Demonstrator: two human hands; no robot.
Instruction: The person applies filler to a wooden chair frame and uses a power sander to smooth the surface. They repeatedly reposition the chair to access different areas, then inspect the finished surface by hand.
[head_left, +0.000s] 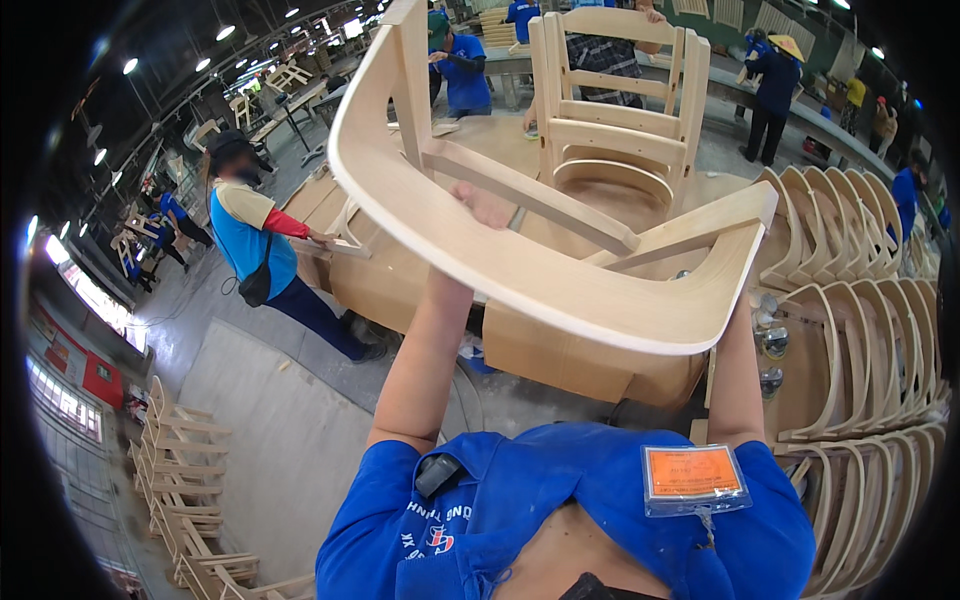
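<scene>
The curved pale wooden chair frame [540, 270], raised overhead, blocks most of the middle. Behind it the broad plywood worktable [600, 365] carries an upright unfinished wooden chair [615, 110]. A row of stacked curved wooden chair parts [860, 330] closes off the right. Bare concrete floor [270, 420] lies open at lower left, probably passable, beside a co-worker in a blue and tan shirt [255, 240].

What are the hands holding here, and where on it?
An unfinished wooden chair frame, lifted up. The left hand grips a straight cross rail behind the curved front rail; the right hand is hidden behind the frame's right corner.
</scene>
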